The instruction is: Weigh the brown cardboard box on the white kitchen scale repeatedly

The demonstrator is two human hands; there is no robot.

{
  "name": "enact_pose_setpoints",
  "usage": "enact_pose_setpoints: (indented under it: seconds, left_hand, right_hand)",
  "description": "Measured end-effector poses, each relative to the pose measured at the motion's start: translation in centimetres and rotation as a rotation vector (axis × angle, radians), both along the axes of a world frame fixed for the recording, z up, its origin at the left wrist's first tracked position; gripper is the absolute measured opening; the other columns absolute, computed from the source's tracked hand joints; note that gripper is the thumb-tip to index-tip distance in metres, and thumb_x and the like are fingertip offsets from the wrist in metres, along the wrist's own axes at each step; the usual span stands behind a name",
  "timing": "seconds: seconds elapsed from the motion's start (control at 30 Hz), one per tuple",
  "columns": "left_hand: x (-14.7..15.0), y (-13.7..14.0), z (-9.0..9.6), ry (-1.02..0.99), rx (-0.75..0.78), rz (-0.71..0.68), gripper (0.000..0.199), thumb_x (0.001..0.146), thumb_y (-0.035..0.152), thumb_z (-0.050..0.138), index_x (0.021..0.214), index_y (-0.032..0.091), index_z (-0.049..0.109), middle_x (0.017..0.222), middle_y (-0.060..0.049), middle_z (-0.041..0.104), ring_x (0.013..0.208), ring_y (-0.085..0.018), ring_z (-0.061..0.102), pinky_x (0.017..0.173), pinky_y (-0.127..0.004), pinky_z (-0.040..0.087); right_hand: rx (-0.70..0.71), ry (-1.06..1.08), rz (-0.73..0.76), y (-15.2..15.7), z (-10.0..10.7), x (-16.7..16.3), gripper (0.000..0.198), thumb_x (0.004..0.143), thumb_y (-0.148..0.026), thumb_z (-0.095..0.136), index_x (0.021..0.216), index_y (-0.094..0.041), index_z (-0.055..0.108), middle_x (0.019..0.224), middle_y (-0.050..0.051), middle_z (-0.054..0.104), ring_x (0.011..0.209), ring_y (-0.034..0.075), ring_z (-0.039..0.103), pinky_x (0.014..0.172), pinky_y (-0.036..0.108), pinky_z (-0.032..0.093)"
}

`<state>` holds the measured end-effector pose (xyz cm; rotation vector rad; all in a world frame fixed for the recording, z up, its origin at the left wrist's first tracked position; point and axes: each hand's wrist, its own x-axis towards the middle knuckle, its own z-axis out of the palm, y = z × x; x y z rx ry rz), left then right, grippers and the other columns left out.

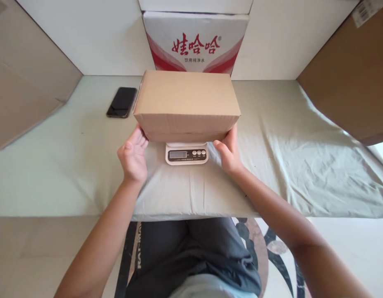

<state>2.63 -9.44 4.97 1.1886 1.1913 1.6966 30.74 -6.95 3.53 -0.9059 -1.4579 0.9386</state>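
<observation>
A plain brown cardboard box (188,93) sits on or just over a small white kitchen scale (187,160); the box hides the scale's platform, so I cannot tell if they touch. At the box's lower left corner is my left hand (134,155), palm turned inward, fingertips against the box edge. My right hand (229,151) grips the lower right corner, with its thumb in front and the other fingers partly hidden behind the box. The scale's grey display and round buttons face me; its reading is too faint to make out.
A dark phone (121,102) lies left of the box on the pale green cloth (70,174). Behind stands a white and red carton (196,37) with Chinese lettering. Large cardboard pieces (27,78) (349,78) flank the table, whose front edge is near my lap.
</observation>
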Motion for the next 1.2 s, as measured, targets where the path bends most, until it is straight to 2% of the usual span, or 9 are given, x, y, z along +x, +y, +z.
enact_pose_setpoints:
  seconds: [0.1, 0.3, 0.57, 0.67, 0.83, 0.93, 1.03, 1.2]
  left_hand:
    - [-0.4, 0.1, -0.7, -0.002, -0.026, 0.024, 0.081, 0.092, 0.091, 0.057, 0.14, 0.033, 0.088, 0.16, -0.012, 0.079, 0.166, -0.042, 0.061, 0.135, -0.06, 0.054]
    - [-0.9, 0.5, -1.9, -0.055, -0.019, 0.019, 0.072, 0.094, 0.085, 0.06, 0.136, 0.035, 0.088, 0.159, -0.011, 0.079, 0.163, -0.041, 0.064, 0.133, -0.061, 0.054]
    - [-0.5, 0.6, -2.1, -0.085, -0.059, 0.07, 0.073, 0.089, 0.087, 0.063, 0.132, 0.032, 0.086, 0.157, -0.012, 0.081, 0.159, -0.04, 0.068, 0.131, -0.058, 0.057]
    - [-0.5, 0.7, -2.0, -0.048, -0.068, 0.077, 0.078, 0.089, 0.088, 0.061, 0.136, 0.03, 0.085, 0.157, -0.013, 0.08, 0.163, -0.041, 0.064, 0.134, -0.058, 0.054]
    - [-1.3, 1.2, -1.5, -0.06, -0.055, 0.098, 0.078, 0.092, 0.087, 0.055, 0.146, 0.036, 0.08, 0.168, -0.003, 0.073, 0.174, -0.036, 0.051, 0.145, -0.054, 0.044]
    - [-2.1, 1.8, -1.3, -0.032, -0.06, 0.147, 0.078, 0.1, 0.084, 0.042, 0.149, 0.035, 0.078, 0.173, 0.0, 0.07, 0.177, -0.032, 0.046, 0.147, -0.051, 0.042]
    - [-3.3, 2.8, -1.7, -0.008, -0.082, 0.169, 0.076, 0.103, 0.082, 0.035, 0.144, 0.037, 0.08, 0.172, -0.001, 0.071, 0.177, -0.03, 0.046, 0.145, -0.049, 0.046]
    - [-4.8, 4.1, -3.0, -0.048, -0.047, 0.126, 0.07, 0.103, 0.085, 0.04, 0.138, 0.042, 0.083, 0.17, 0.002, 0.072, 0.178, -0.032, 0.044, 0.143, -0.054, 0.048]
  right_hand:
    - [0.011, 0.07, -0.016, 0.4, -0.1, -0.2, 0.101, 0.084, -0.083, 0.078, 0.168, -0.041, 0.041, 0.181, 0.009, 0.05, 0.173, 0.039, 0.044, 0.151, 0.065, 0.034]
    - [-0.002, 0.067, -0.029, 0.8, -0.4, 0.0, 0.107, 0.08, -0.085, 0.079, 0.169, -0.04, 0.04, 0.182, 0.01, 0.051, 0.175, 0.039, 0.042, 0.151, 0.064, 0.034]
    - [0.007, 0.013, -0.055, 1.0, -0.9, 0.3, 0.11, 0.078, -0.088, 0.077, 0.17, -0.041, 0.041, 0.178, 0.011, 0.054, 0.176, 0.04, 0.04, 0.15, 0.063, 0.035]
    - [0.023, 0.023, -0.065, 1.2, -1.2, 0.1, 0.111, 0.078, -0.091, 0.075, 0.171, -0.042, 0.04, 0.181, 0.01, 0.052, 0.177, 0.041, 0.039, 0.15, 0.063, 0.036]
    - [0.062, 0.084, -0.191, 1.6, -0.8, 0.8, 0.105, 0.082, -0.098, 0.063, 0.172, -0.049, 0.04, 0.192, 0.001, 0.036, 0.188, 0.039, 0.019, 0.151, 0.072, 0.027]
    - [0.003, 0.157, -0.269, 2.0, -0.5, 2.1, 0.098, 0.08, -0.093, 0.066, 0.166, -0.049, 0.049, 0.191, 0.0, 0.036, 0.19, 0.04, 0.012, 0.151, 0.076, 0.023]
    - [-0.047, 0.247, -0.304, 2.6, -0.7, 3.4, 0.092, 0.079, -0.086, 0.07, 0.159, -0.045, 0.053, 0.188, 0.003, 0.04, 0.189, 0.04, 0.018, 0.151, 0.074, 0.024]
    - [-0.093, 0.315, -0.333, 3.5, -2.2, 4.5, 0.088, 0.08, -0.083, 0.066, 0.158, -0.044, 0.053, 0.188, 0.003, 0.04, 0.188, 0.038, 0.026, 0.152, 0.07, 0.024]
